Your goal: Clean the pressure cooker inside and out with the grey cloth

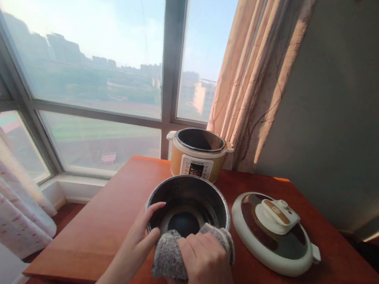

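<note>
Bright window [84,38] backlight, hazy glare (edges bowed), dim wall [348,112]

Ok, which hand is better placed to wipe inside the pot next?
Probably the right hand: it grips the grey cloth, draped over the near rim of the inner pot. The left hand holds the pot's left rim, so it looks better kept there to steady it.

A dark metal inner pot [190,203] stands upright and empty; a grey cloth [169,257] drapes its near rim.
</note>
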The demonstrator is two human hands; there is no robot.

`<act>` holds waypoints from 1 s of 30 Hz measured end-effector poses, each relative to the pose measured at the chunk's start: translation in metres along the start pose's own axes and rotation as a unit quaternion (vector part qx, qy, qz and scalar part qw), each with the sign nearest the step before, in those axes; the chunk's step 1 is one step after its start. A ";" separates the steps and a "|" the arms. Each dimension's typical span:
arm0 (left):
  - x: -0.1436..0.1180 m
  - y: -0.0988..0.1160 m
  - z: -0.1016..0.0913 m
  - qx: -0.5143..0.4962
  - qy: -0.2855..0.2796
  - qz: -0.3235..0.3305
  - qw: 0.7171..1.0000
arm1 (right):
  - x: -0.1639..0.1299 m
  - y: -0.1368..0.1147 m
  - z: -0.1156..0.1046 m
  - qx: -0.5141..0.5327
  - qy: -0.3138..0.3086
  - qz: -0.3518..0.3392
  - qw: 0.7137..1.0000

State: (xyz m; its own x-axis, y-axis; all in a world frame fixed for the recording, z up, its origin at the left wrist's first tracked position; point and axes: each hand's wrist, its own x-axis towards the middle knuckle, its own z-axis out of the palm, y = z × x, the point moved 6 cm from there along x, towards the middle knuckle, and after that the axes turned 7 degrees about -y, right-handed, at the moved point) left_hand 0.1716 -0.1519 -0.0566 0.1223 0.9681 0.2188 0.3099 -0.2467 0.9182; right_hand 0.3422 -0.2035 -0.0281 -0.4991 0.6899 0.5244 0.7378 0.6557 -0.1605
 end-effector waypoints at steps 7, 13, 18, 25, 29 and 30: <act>0.017 0.001 -0.011 0.017 -0.066 0.010 0.998 | 0.001 -0.001 0.003 0.003 -0.029 -0.029 0.999; 0.041 0.002 -0.024 0.047 -0.183 0.015 0.982 | -0.003 0.023 -0.008 0.043 -0.092 -0.072 0.992; 0.056 0.000 -0.027 0.046 -0.178 -0.008 0.983 | -0.001 0.043 -0.016 0.065 -0.154 -0.076 0.983; 0.048 -0.019 -0.020 -0.120 -0.012 0.029 0.992 | 0.001 0.036 -0.015 0.035 -0.129 -0.027 0.991; 0.033 -0.022 -0.021 -0.125 0.069 0.015 0.990 | 0.001 0.032 -0.013 0.040 -0.114 -0.021 0.992; 0.028 -0.020 -0.020 -0.118 0.077 0.015 0.990 | 0.001 0.032 -0.013 0.042 -0.113 -0.019 0.993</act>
State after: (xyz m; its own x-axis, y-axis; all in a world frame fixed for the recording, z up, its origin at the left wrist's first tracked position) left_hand 0.1500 -0.1192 -0.0618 -0.0237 0.9602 0.2782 0.0775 -0.2756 0.9581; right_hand 0.3705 -0.1857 -0.0220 -0.6223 0.7085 0.3328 0.6805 0.6998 -0.2173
